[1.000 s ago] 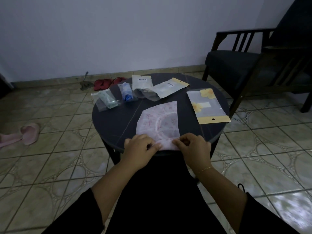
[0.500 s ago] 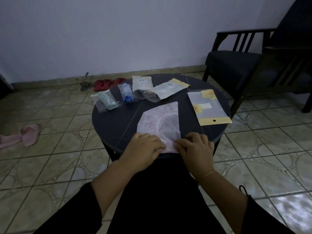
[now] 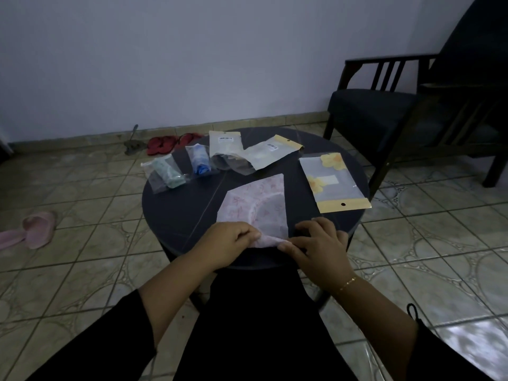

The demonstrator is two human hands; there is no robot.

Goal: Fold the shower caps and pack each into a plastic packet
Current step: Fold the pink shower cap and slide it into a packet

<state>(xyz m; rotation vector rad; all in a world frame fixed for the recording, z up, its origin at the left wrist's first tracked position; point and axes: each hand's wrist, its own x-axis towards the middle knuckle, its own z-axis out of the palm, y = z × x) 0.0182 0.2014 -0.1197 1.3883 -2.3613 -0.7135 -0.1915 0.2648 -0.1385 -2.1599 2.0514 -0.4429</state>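
Note:
A pink patterned shower cap [image 3: 257, 207], partly folded, lies flat on the round dark table [image 3: 181, 213] near its front edge. My left hand [image 3: 229, 242] pinches the cap's near left edge, which is lifted off the table. My right hand [image 3: 319, 243] pinches the near right corner with thumb and fingers. An empty clear packet with yellow flowers [image 3: 331, 182] lies to the right of the cap. At the back left lie a packet holding a green cap [image 3: 165, 173] and a packet holding a blue cap [image 3: 200, 160].
Two more whitish packets [image 3: 225, 145] [image 3: 268, 155] lie at the table's far side. A dark wooden armchair [image 3: 412, 116] stands at the right. Red slippers [image 3: 165, 143] and a pink slipper [image 3: 35, 229] sit on the tiled floor.
Both hands have drawn back toward the table's front edge, and the cap's near edge is now lifted and rolled between them. The right hand has shifted a little to the right.

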